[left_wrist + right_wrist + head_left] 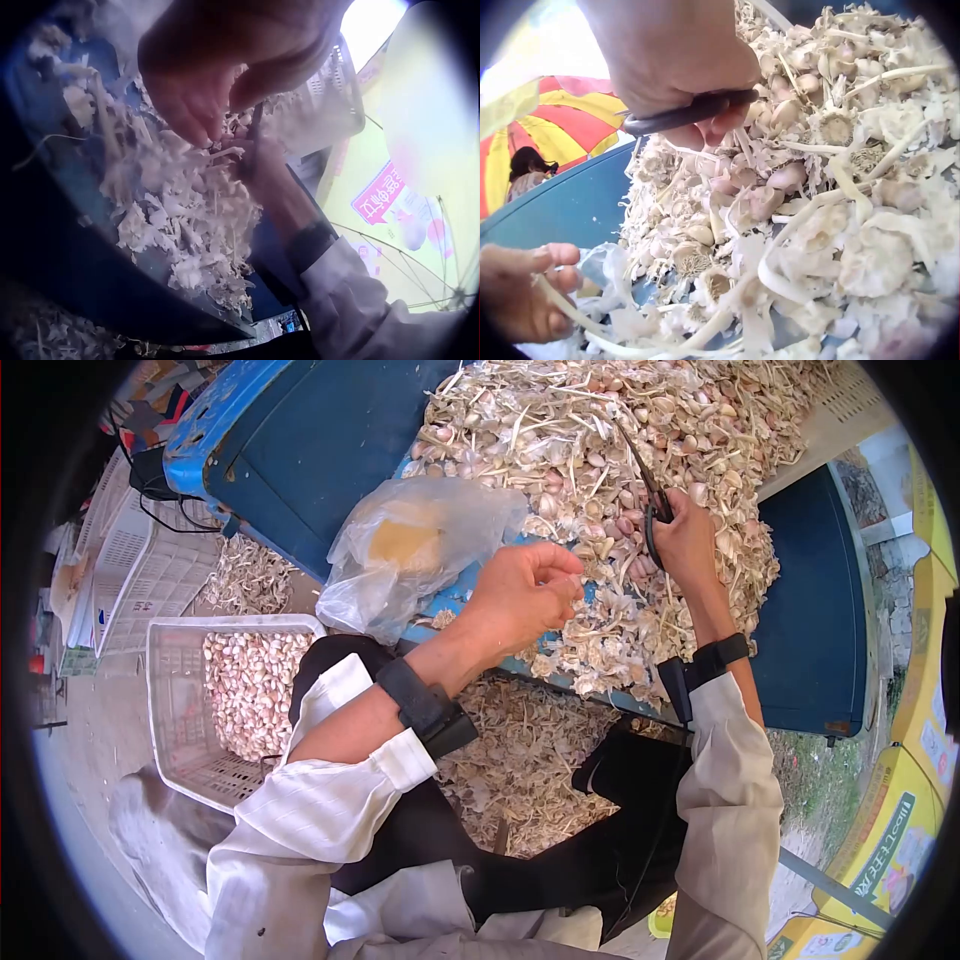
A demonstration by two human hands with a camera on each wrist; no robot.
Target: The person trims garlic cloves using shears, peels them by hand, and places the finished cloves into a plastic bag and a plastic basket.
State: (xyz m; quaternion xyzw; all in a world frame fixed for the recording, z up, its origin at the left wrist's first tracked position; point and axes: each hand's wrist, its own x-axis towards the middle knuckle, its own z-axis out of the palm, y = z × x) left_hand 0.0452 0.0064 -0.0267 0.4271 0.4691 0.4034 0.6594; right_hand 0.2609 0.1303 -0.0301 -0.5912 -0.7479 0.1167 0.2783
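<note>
My right hand [686,542] grips a pair of scissors [641,464] by its black handles, over a heap of garlic cloves, skins and dry stalks [600,420]. In the head view the blades point away from me, across the heap. My left hand [525,592] hovers to the left of it, above the near edge of the heap, its fingers loosely bent with nothing showing between them. In the right wrist view a pale stalk [568,309] overlaps the left fingers. One dark scissor handle [690,111] curves beneath the right hand there.
A clear plastic bag [440,510] lies on the blue tabletop [320,450] left of the heap. A white crate [165,700] of garlic cloves stands on the ground at the left. Skins and stalks [510,760] cover the ground below. Yellow boxes [905,800] stand at the right.
</note>
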